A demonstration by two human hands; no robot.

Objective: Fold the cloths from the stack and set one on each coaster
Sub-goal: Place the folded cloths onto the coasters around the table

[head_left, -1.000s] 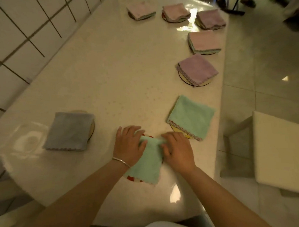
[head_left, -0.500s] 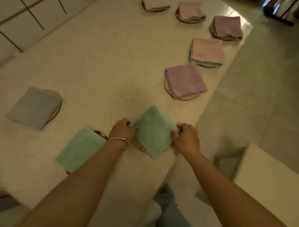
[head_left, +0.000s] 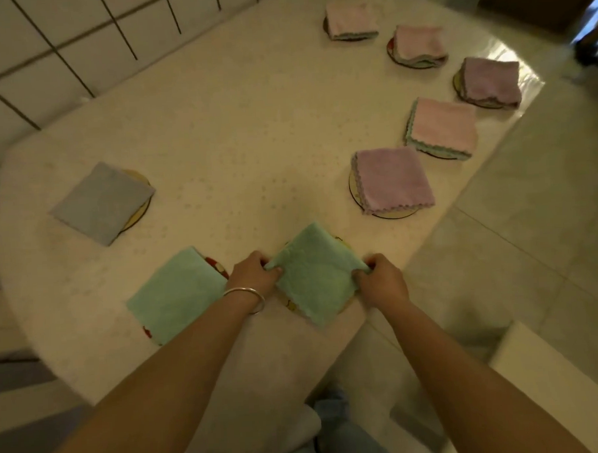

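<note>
1. Since the earlier frame, both hands have left the left green cloth (head_left: pixel 175 293) on its coaster and taken up the right green cloth (head_left: pixel 315 273).
2. The left hand (head_left: pixel 253 273) pinches that cloth's left corner; the right hand (head_left: pixel 378 277) pinches its right corner — the cloth lies over a coaster (head_left: pixel 292 305) near the table (head_left: pixel 218 127) edge.
3. Risk, as a judgement: uneven tugging could slide the coaster or loosen the fold — the near corner sits close to the edge.
4. No brand, label or writing can be read.

Eight folded cloths (head_left: pixel 315 272) — eight coasters (head_left: pixel 383 213) (mostly hidden).
</note>
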